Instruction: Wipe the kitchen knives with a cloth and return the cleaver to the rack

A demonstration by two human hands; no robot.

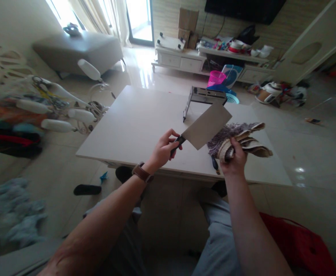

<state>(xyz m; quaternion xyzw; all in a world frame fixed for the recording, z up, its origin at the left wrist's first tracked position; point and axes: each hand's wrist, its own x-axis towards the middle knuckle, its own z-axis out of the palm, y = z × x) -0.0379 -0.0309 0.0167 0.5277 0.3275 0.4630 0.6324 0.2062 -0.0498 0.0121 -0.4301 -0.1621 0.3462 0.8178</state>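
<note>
My left hand (pixel 168 147) is closed around the black handle of a cleaver (pixel 208 125). Its broad steel blade points up and to the right above the table. In my right hand (pixel 235 159) is a bunched, folded cloth (pixel 242 140), purplish-grey and shaggy on one side, cream on the other. The cloth lies close to the right of the blade; whether they touch I cannot tell. Behind the blade stands a knife rack (pixel 206 94) with slots in its top. A dark-handled item (pixel 215 164) lies below the cloth near the table's front edge, its far end hidden.
The pale table (pixel 122 126) spans the middle. Beyond it are a pink basket (pixel 216 78), a blue basket (pixel 232 99) and a white cabinet (pixel 181 61). A lamp fixture (pixel 81 115) is at left; a red bag (pixel 297 241) lies at lower right.
</note>
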